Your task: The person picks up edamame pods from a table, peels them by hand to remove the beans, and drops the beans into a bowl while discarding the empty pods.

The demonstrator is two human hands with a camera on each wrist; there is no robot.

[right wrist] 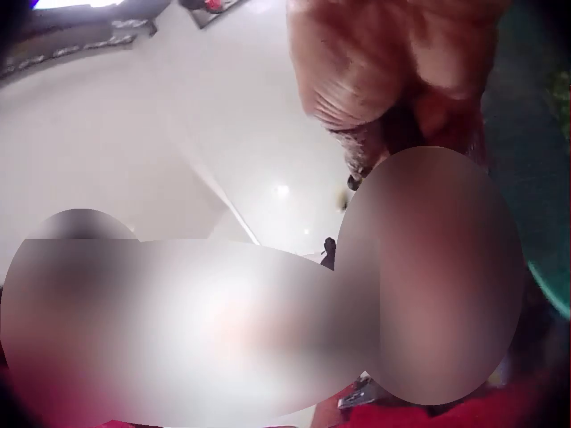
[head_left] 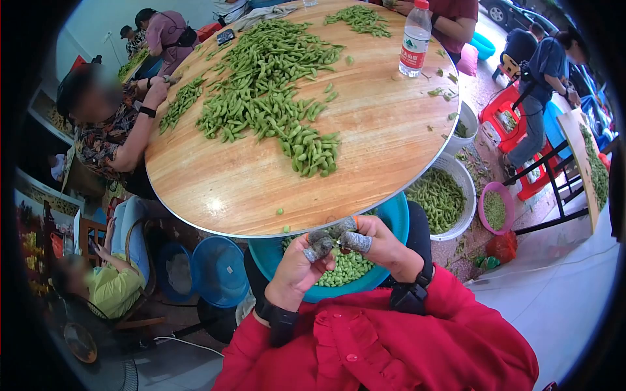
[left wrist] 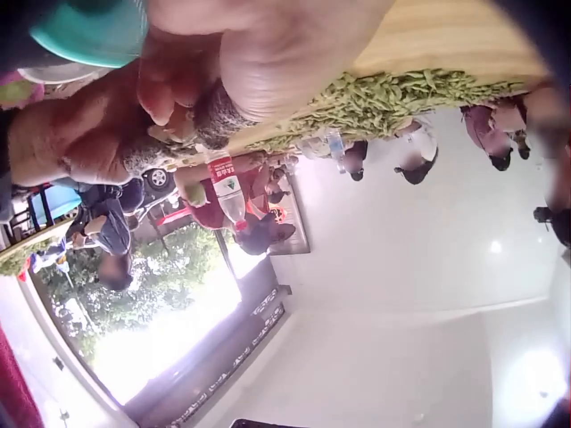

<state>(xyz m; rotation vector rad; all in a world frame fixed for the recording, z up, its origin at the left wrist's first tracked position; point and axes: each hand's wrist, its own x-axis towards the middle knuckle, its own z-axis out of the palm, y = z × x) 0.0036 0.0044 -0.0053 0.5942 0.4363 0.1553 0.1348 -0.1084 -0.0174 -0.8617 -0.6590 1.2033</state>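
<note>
Nearest, red sleeves [head_left: 391, 345] and black wrist straps [head_left: 282, 322]. Just beyond, the left hand [head_left: 297, 270] and right hand [head_left: 383, 246] meet above a teal basin [head_left: 399, 218] that sits at the near edge of the table [head_left: 248, 189] and holds shelled beans [head_left: 345, 267]. Grip: the fingers of both hands are curled, and their grey-wrapped fingertips [head_left: 319, 247] touch one another. Whether a pod lies pinched between them cannot be told, as both wrist views are blurred there. Left of the basin, below the table, stand blue tubs [head_left: 218, 270]. To the right are a white bucket [head_left: 471, 186] of pods and a pink bowl [head_left: 481, 207]. On the round wooden table, a long heap of green pods [head_left: 267, 85] runs from centre to far side. A water bottle [head_left: 415, 42] stands upright at far right. Seated people work at the left and far edges.
</note>
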